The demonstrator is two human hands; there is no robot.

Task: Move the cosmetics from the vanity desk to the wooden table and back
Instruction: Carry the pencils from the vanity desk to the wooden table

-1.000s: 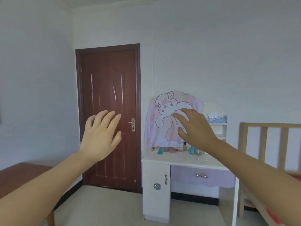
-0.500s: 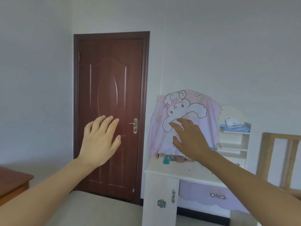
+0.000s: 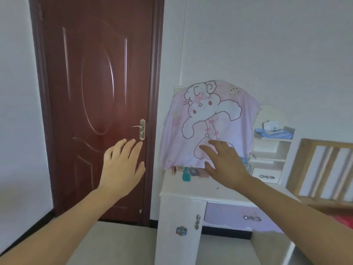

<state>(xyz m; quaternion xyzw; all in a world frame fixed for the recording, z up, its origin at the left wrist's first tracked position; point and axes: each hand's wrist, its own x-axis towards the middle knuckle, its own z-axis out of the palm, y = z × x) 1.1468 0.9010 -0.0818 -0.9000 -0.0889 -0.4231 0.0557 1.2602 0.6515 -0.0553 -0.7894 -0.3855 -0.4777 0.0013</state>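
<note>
The white vanity desk (image 3: 193, 190) stands right of centre, its mirror draped with a pink cartoon cloth (image 3: 210, 119). Cosmetics line the back of the desktop: pinkish sticks (image 3: 174, 170), a teal bottle (image 3: 186, 175) and flat pink and grey compacts (image 3: 198, 172). My right hand (image 3: 225, 165) hovers open above the desktop, fingers spread, covering more items behind it. My left hand (image 3: 122, 169) is raised open in front of the door, left of the desk. Neither hand holds anything. The wooden table is out of view.
A dark red door (image 3: 95, 104) with a metal handle (image 3: 141, 129) fills the left. Side shelves (image 3: 271, 150) hold a blue cloth and tissues. A wooden bed frame (image 3: 324, 169) stands at the right. The desk has a cabinet door and a purple drawer (image 3: 235, 215).
The view has closed in on the vanity desk and the brown table has left the frame. Both hands stay open and raised; the right hand now reaches over the desktop.
</note>
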